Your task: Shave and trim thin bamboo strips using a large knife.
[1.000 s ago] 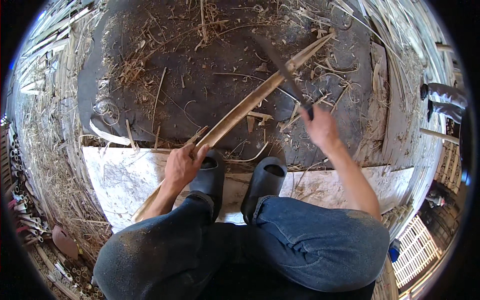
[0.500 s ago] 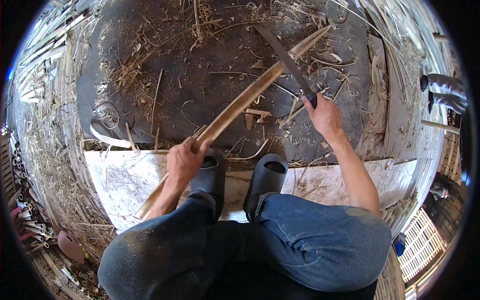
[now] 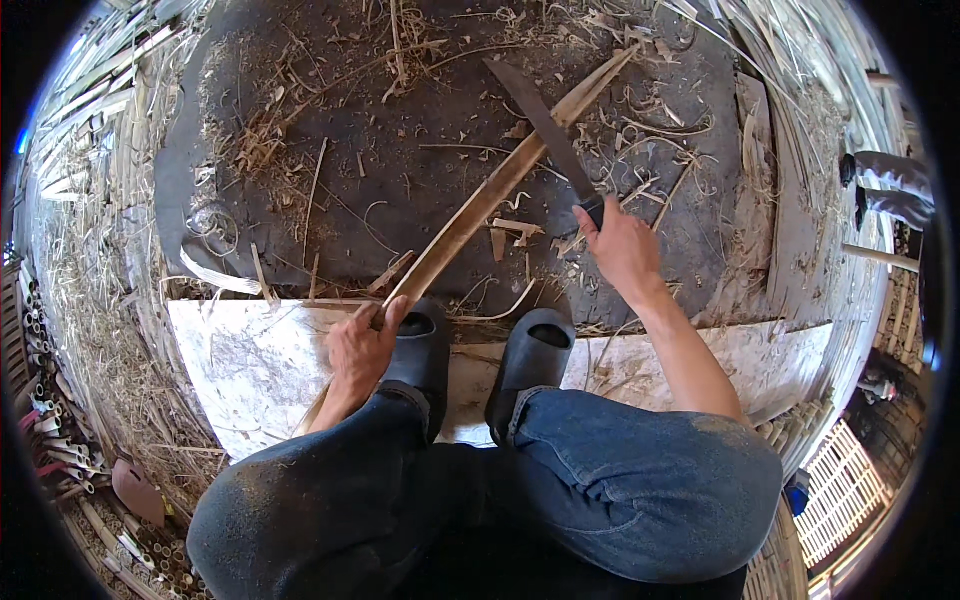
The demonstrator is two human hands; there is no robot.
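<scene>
The bamboo strip's (image 3: pixel 480 205) lower end hides behind the left hand (image 3: pixel 358 345) (and knee).

A dark mat (image 3: pixel 400 150) covers the ground, strewn with pale shavings (image 3: pixel 260 150) and curled strips. A white board (image 3: pixel 240 360) lies under two black clogs (image 3: pixel 530 360). Bundled bamboo slats (image 3: pixel 90 200) ring the edges; cut bamboo tubes (image 3: pixel 40 430) lie stacked at lower left.

Knife (image 3: pixel 545 125) now higher along strip (image 3: pixel 500 185)
</scene>
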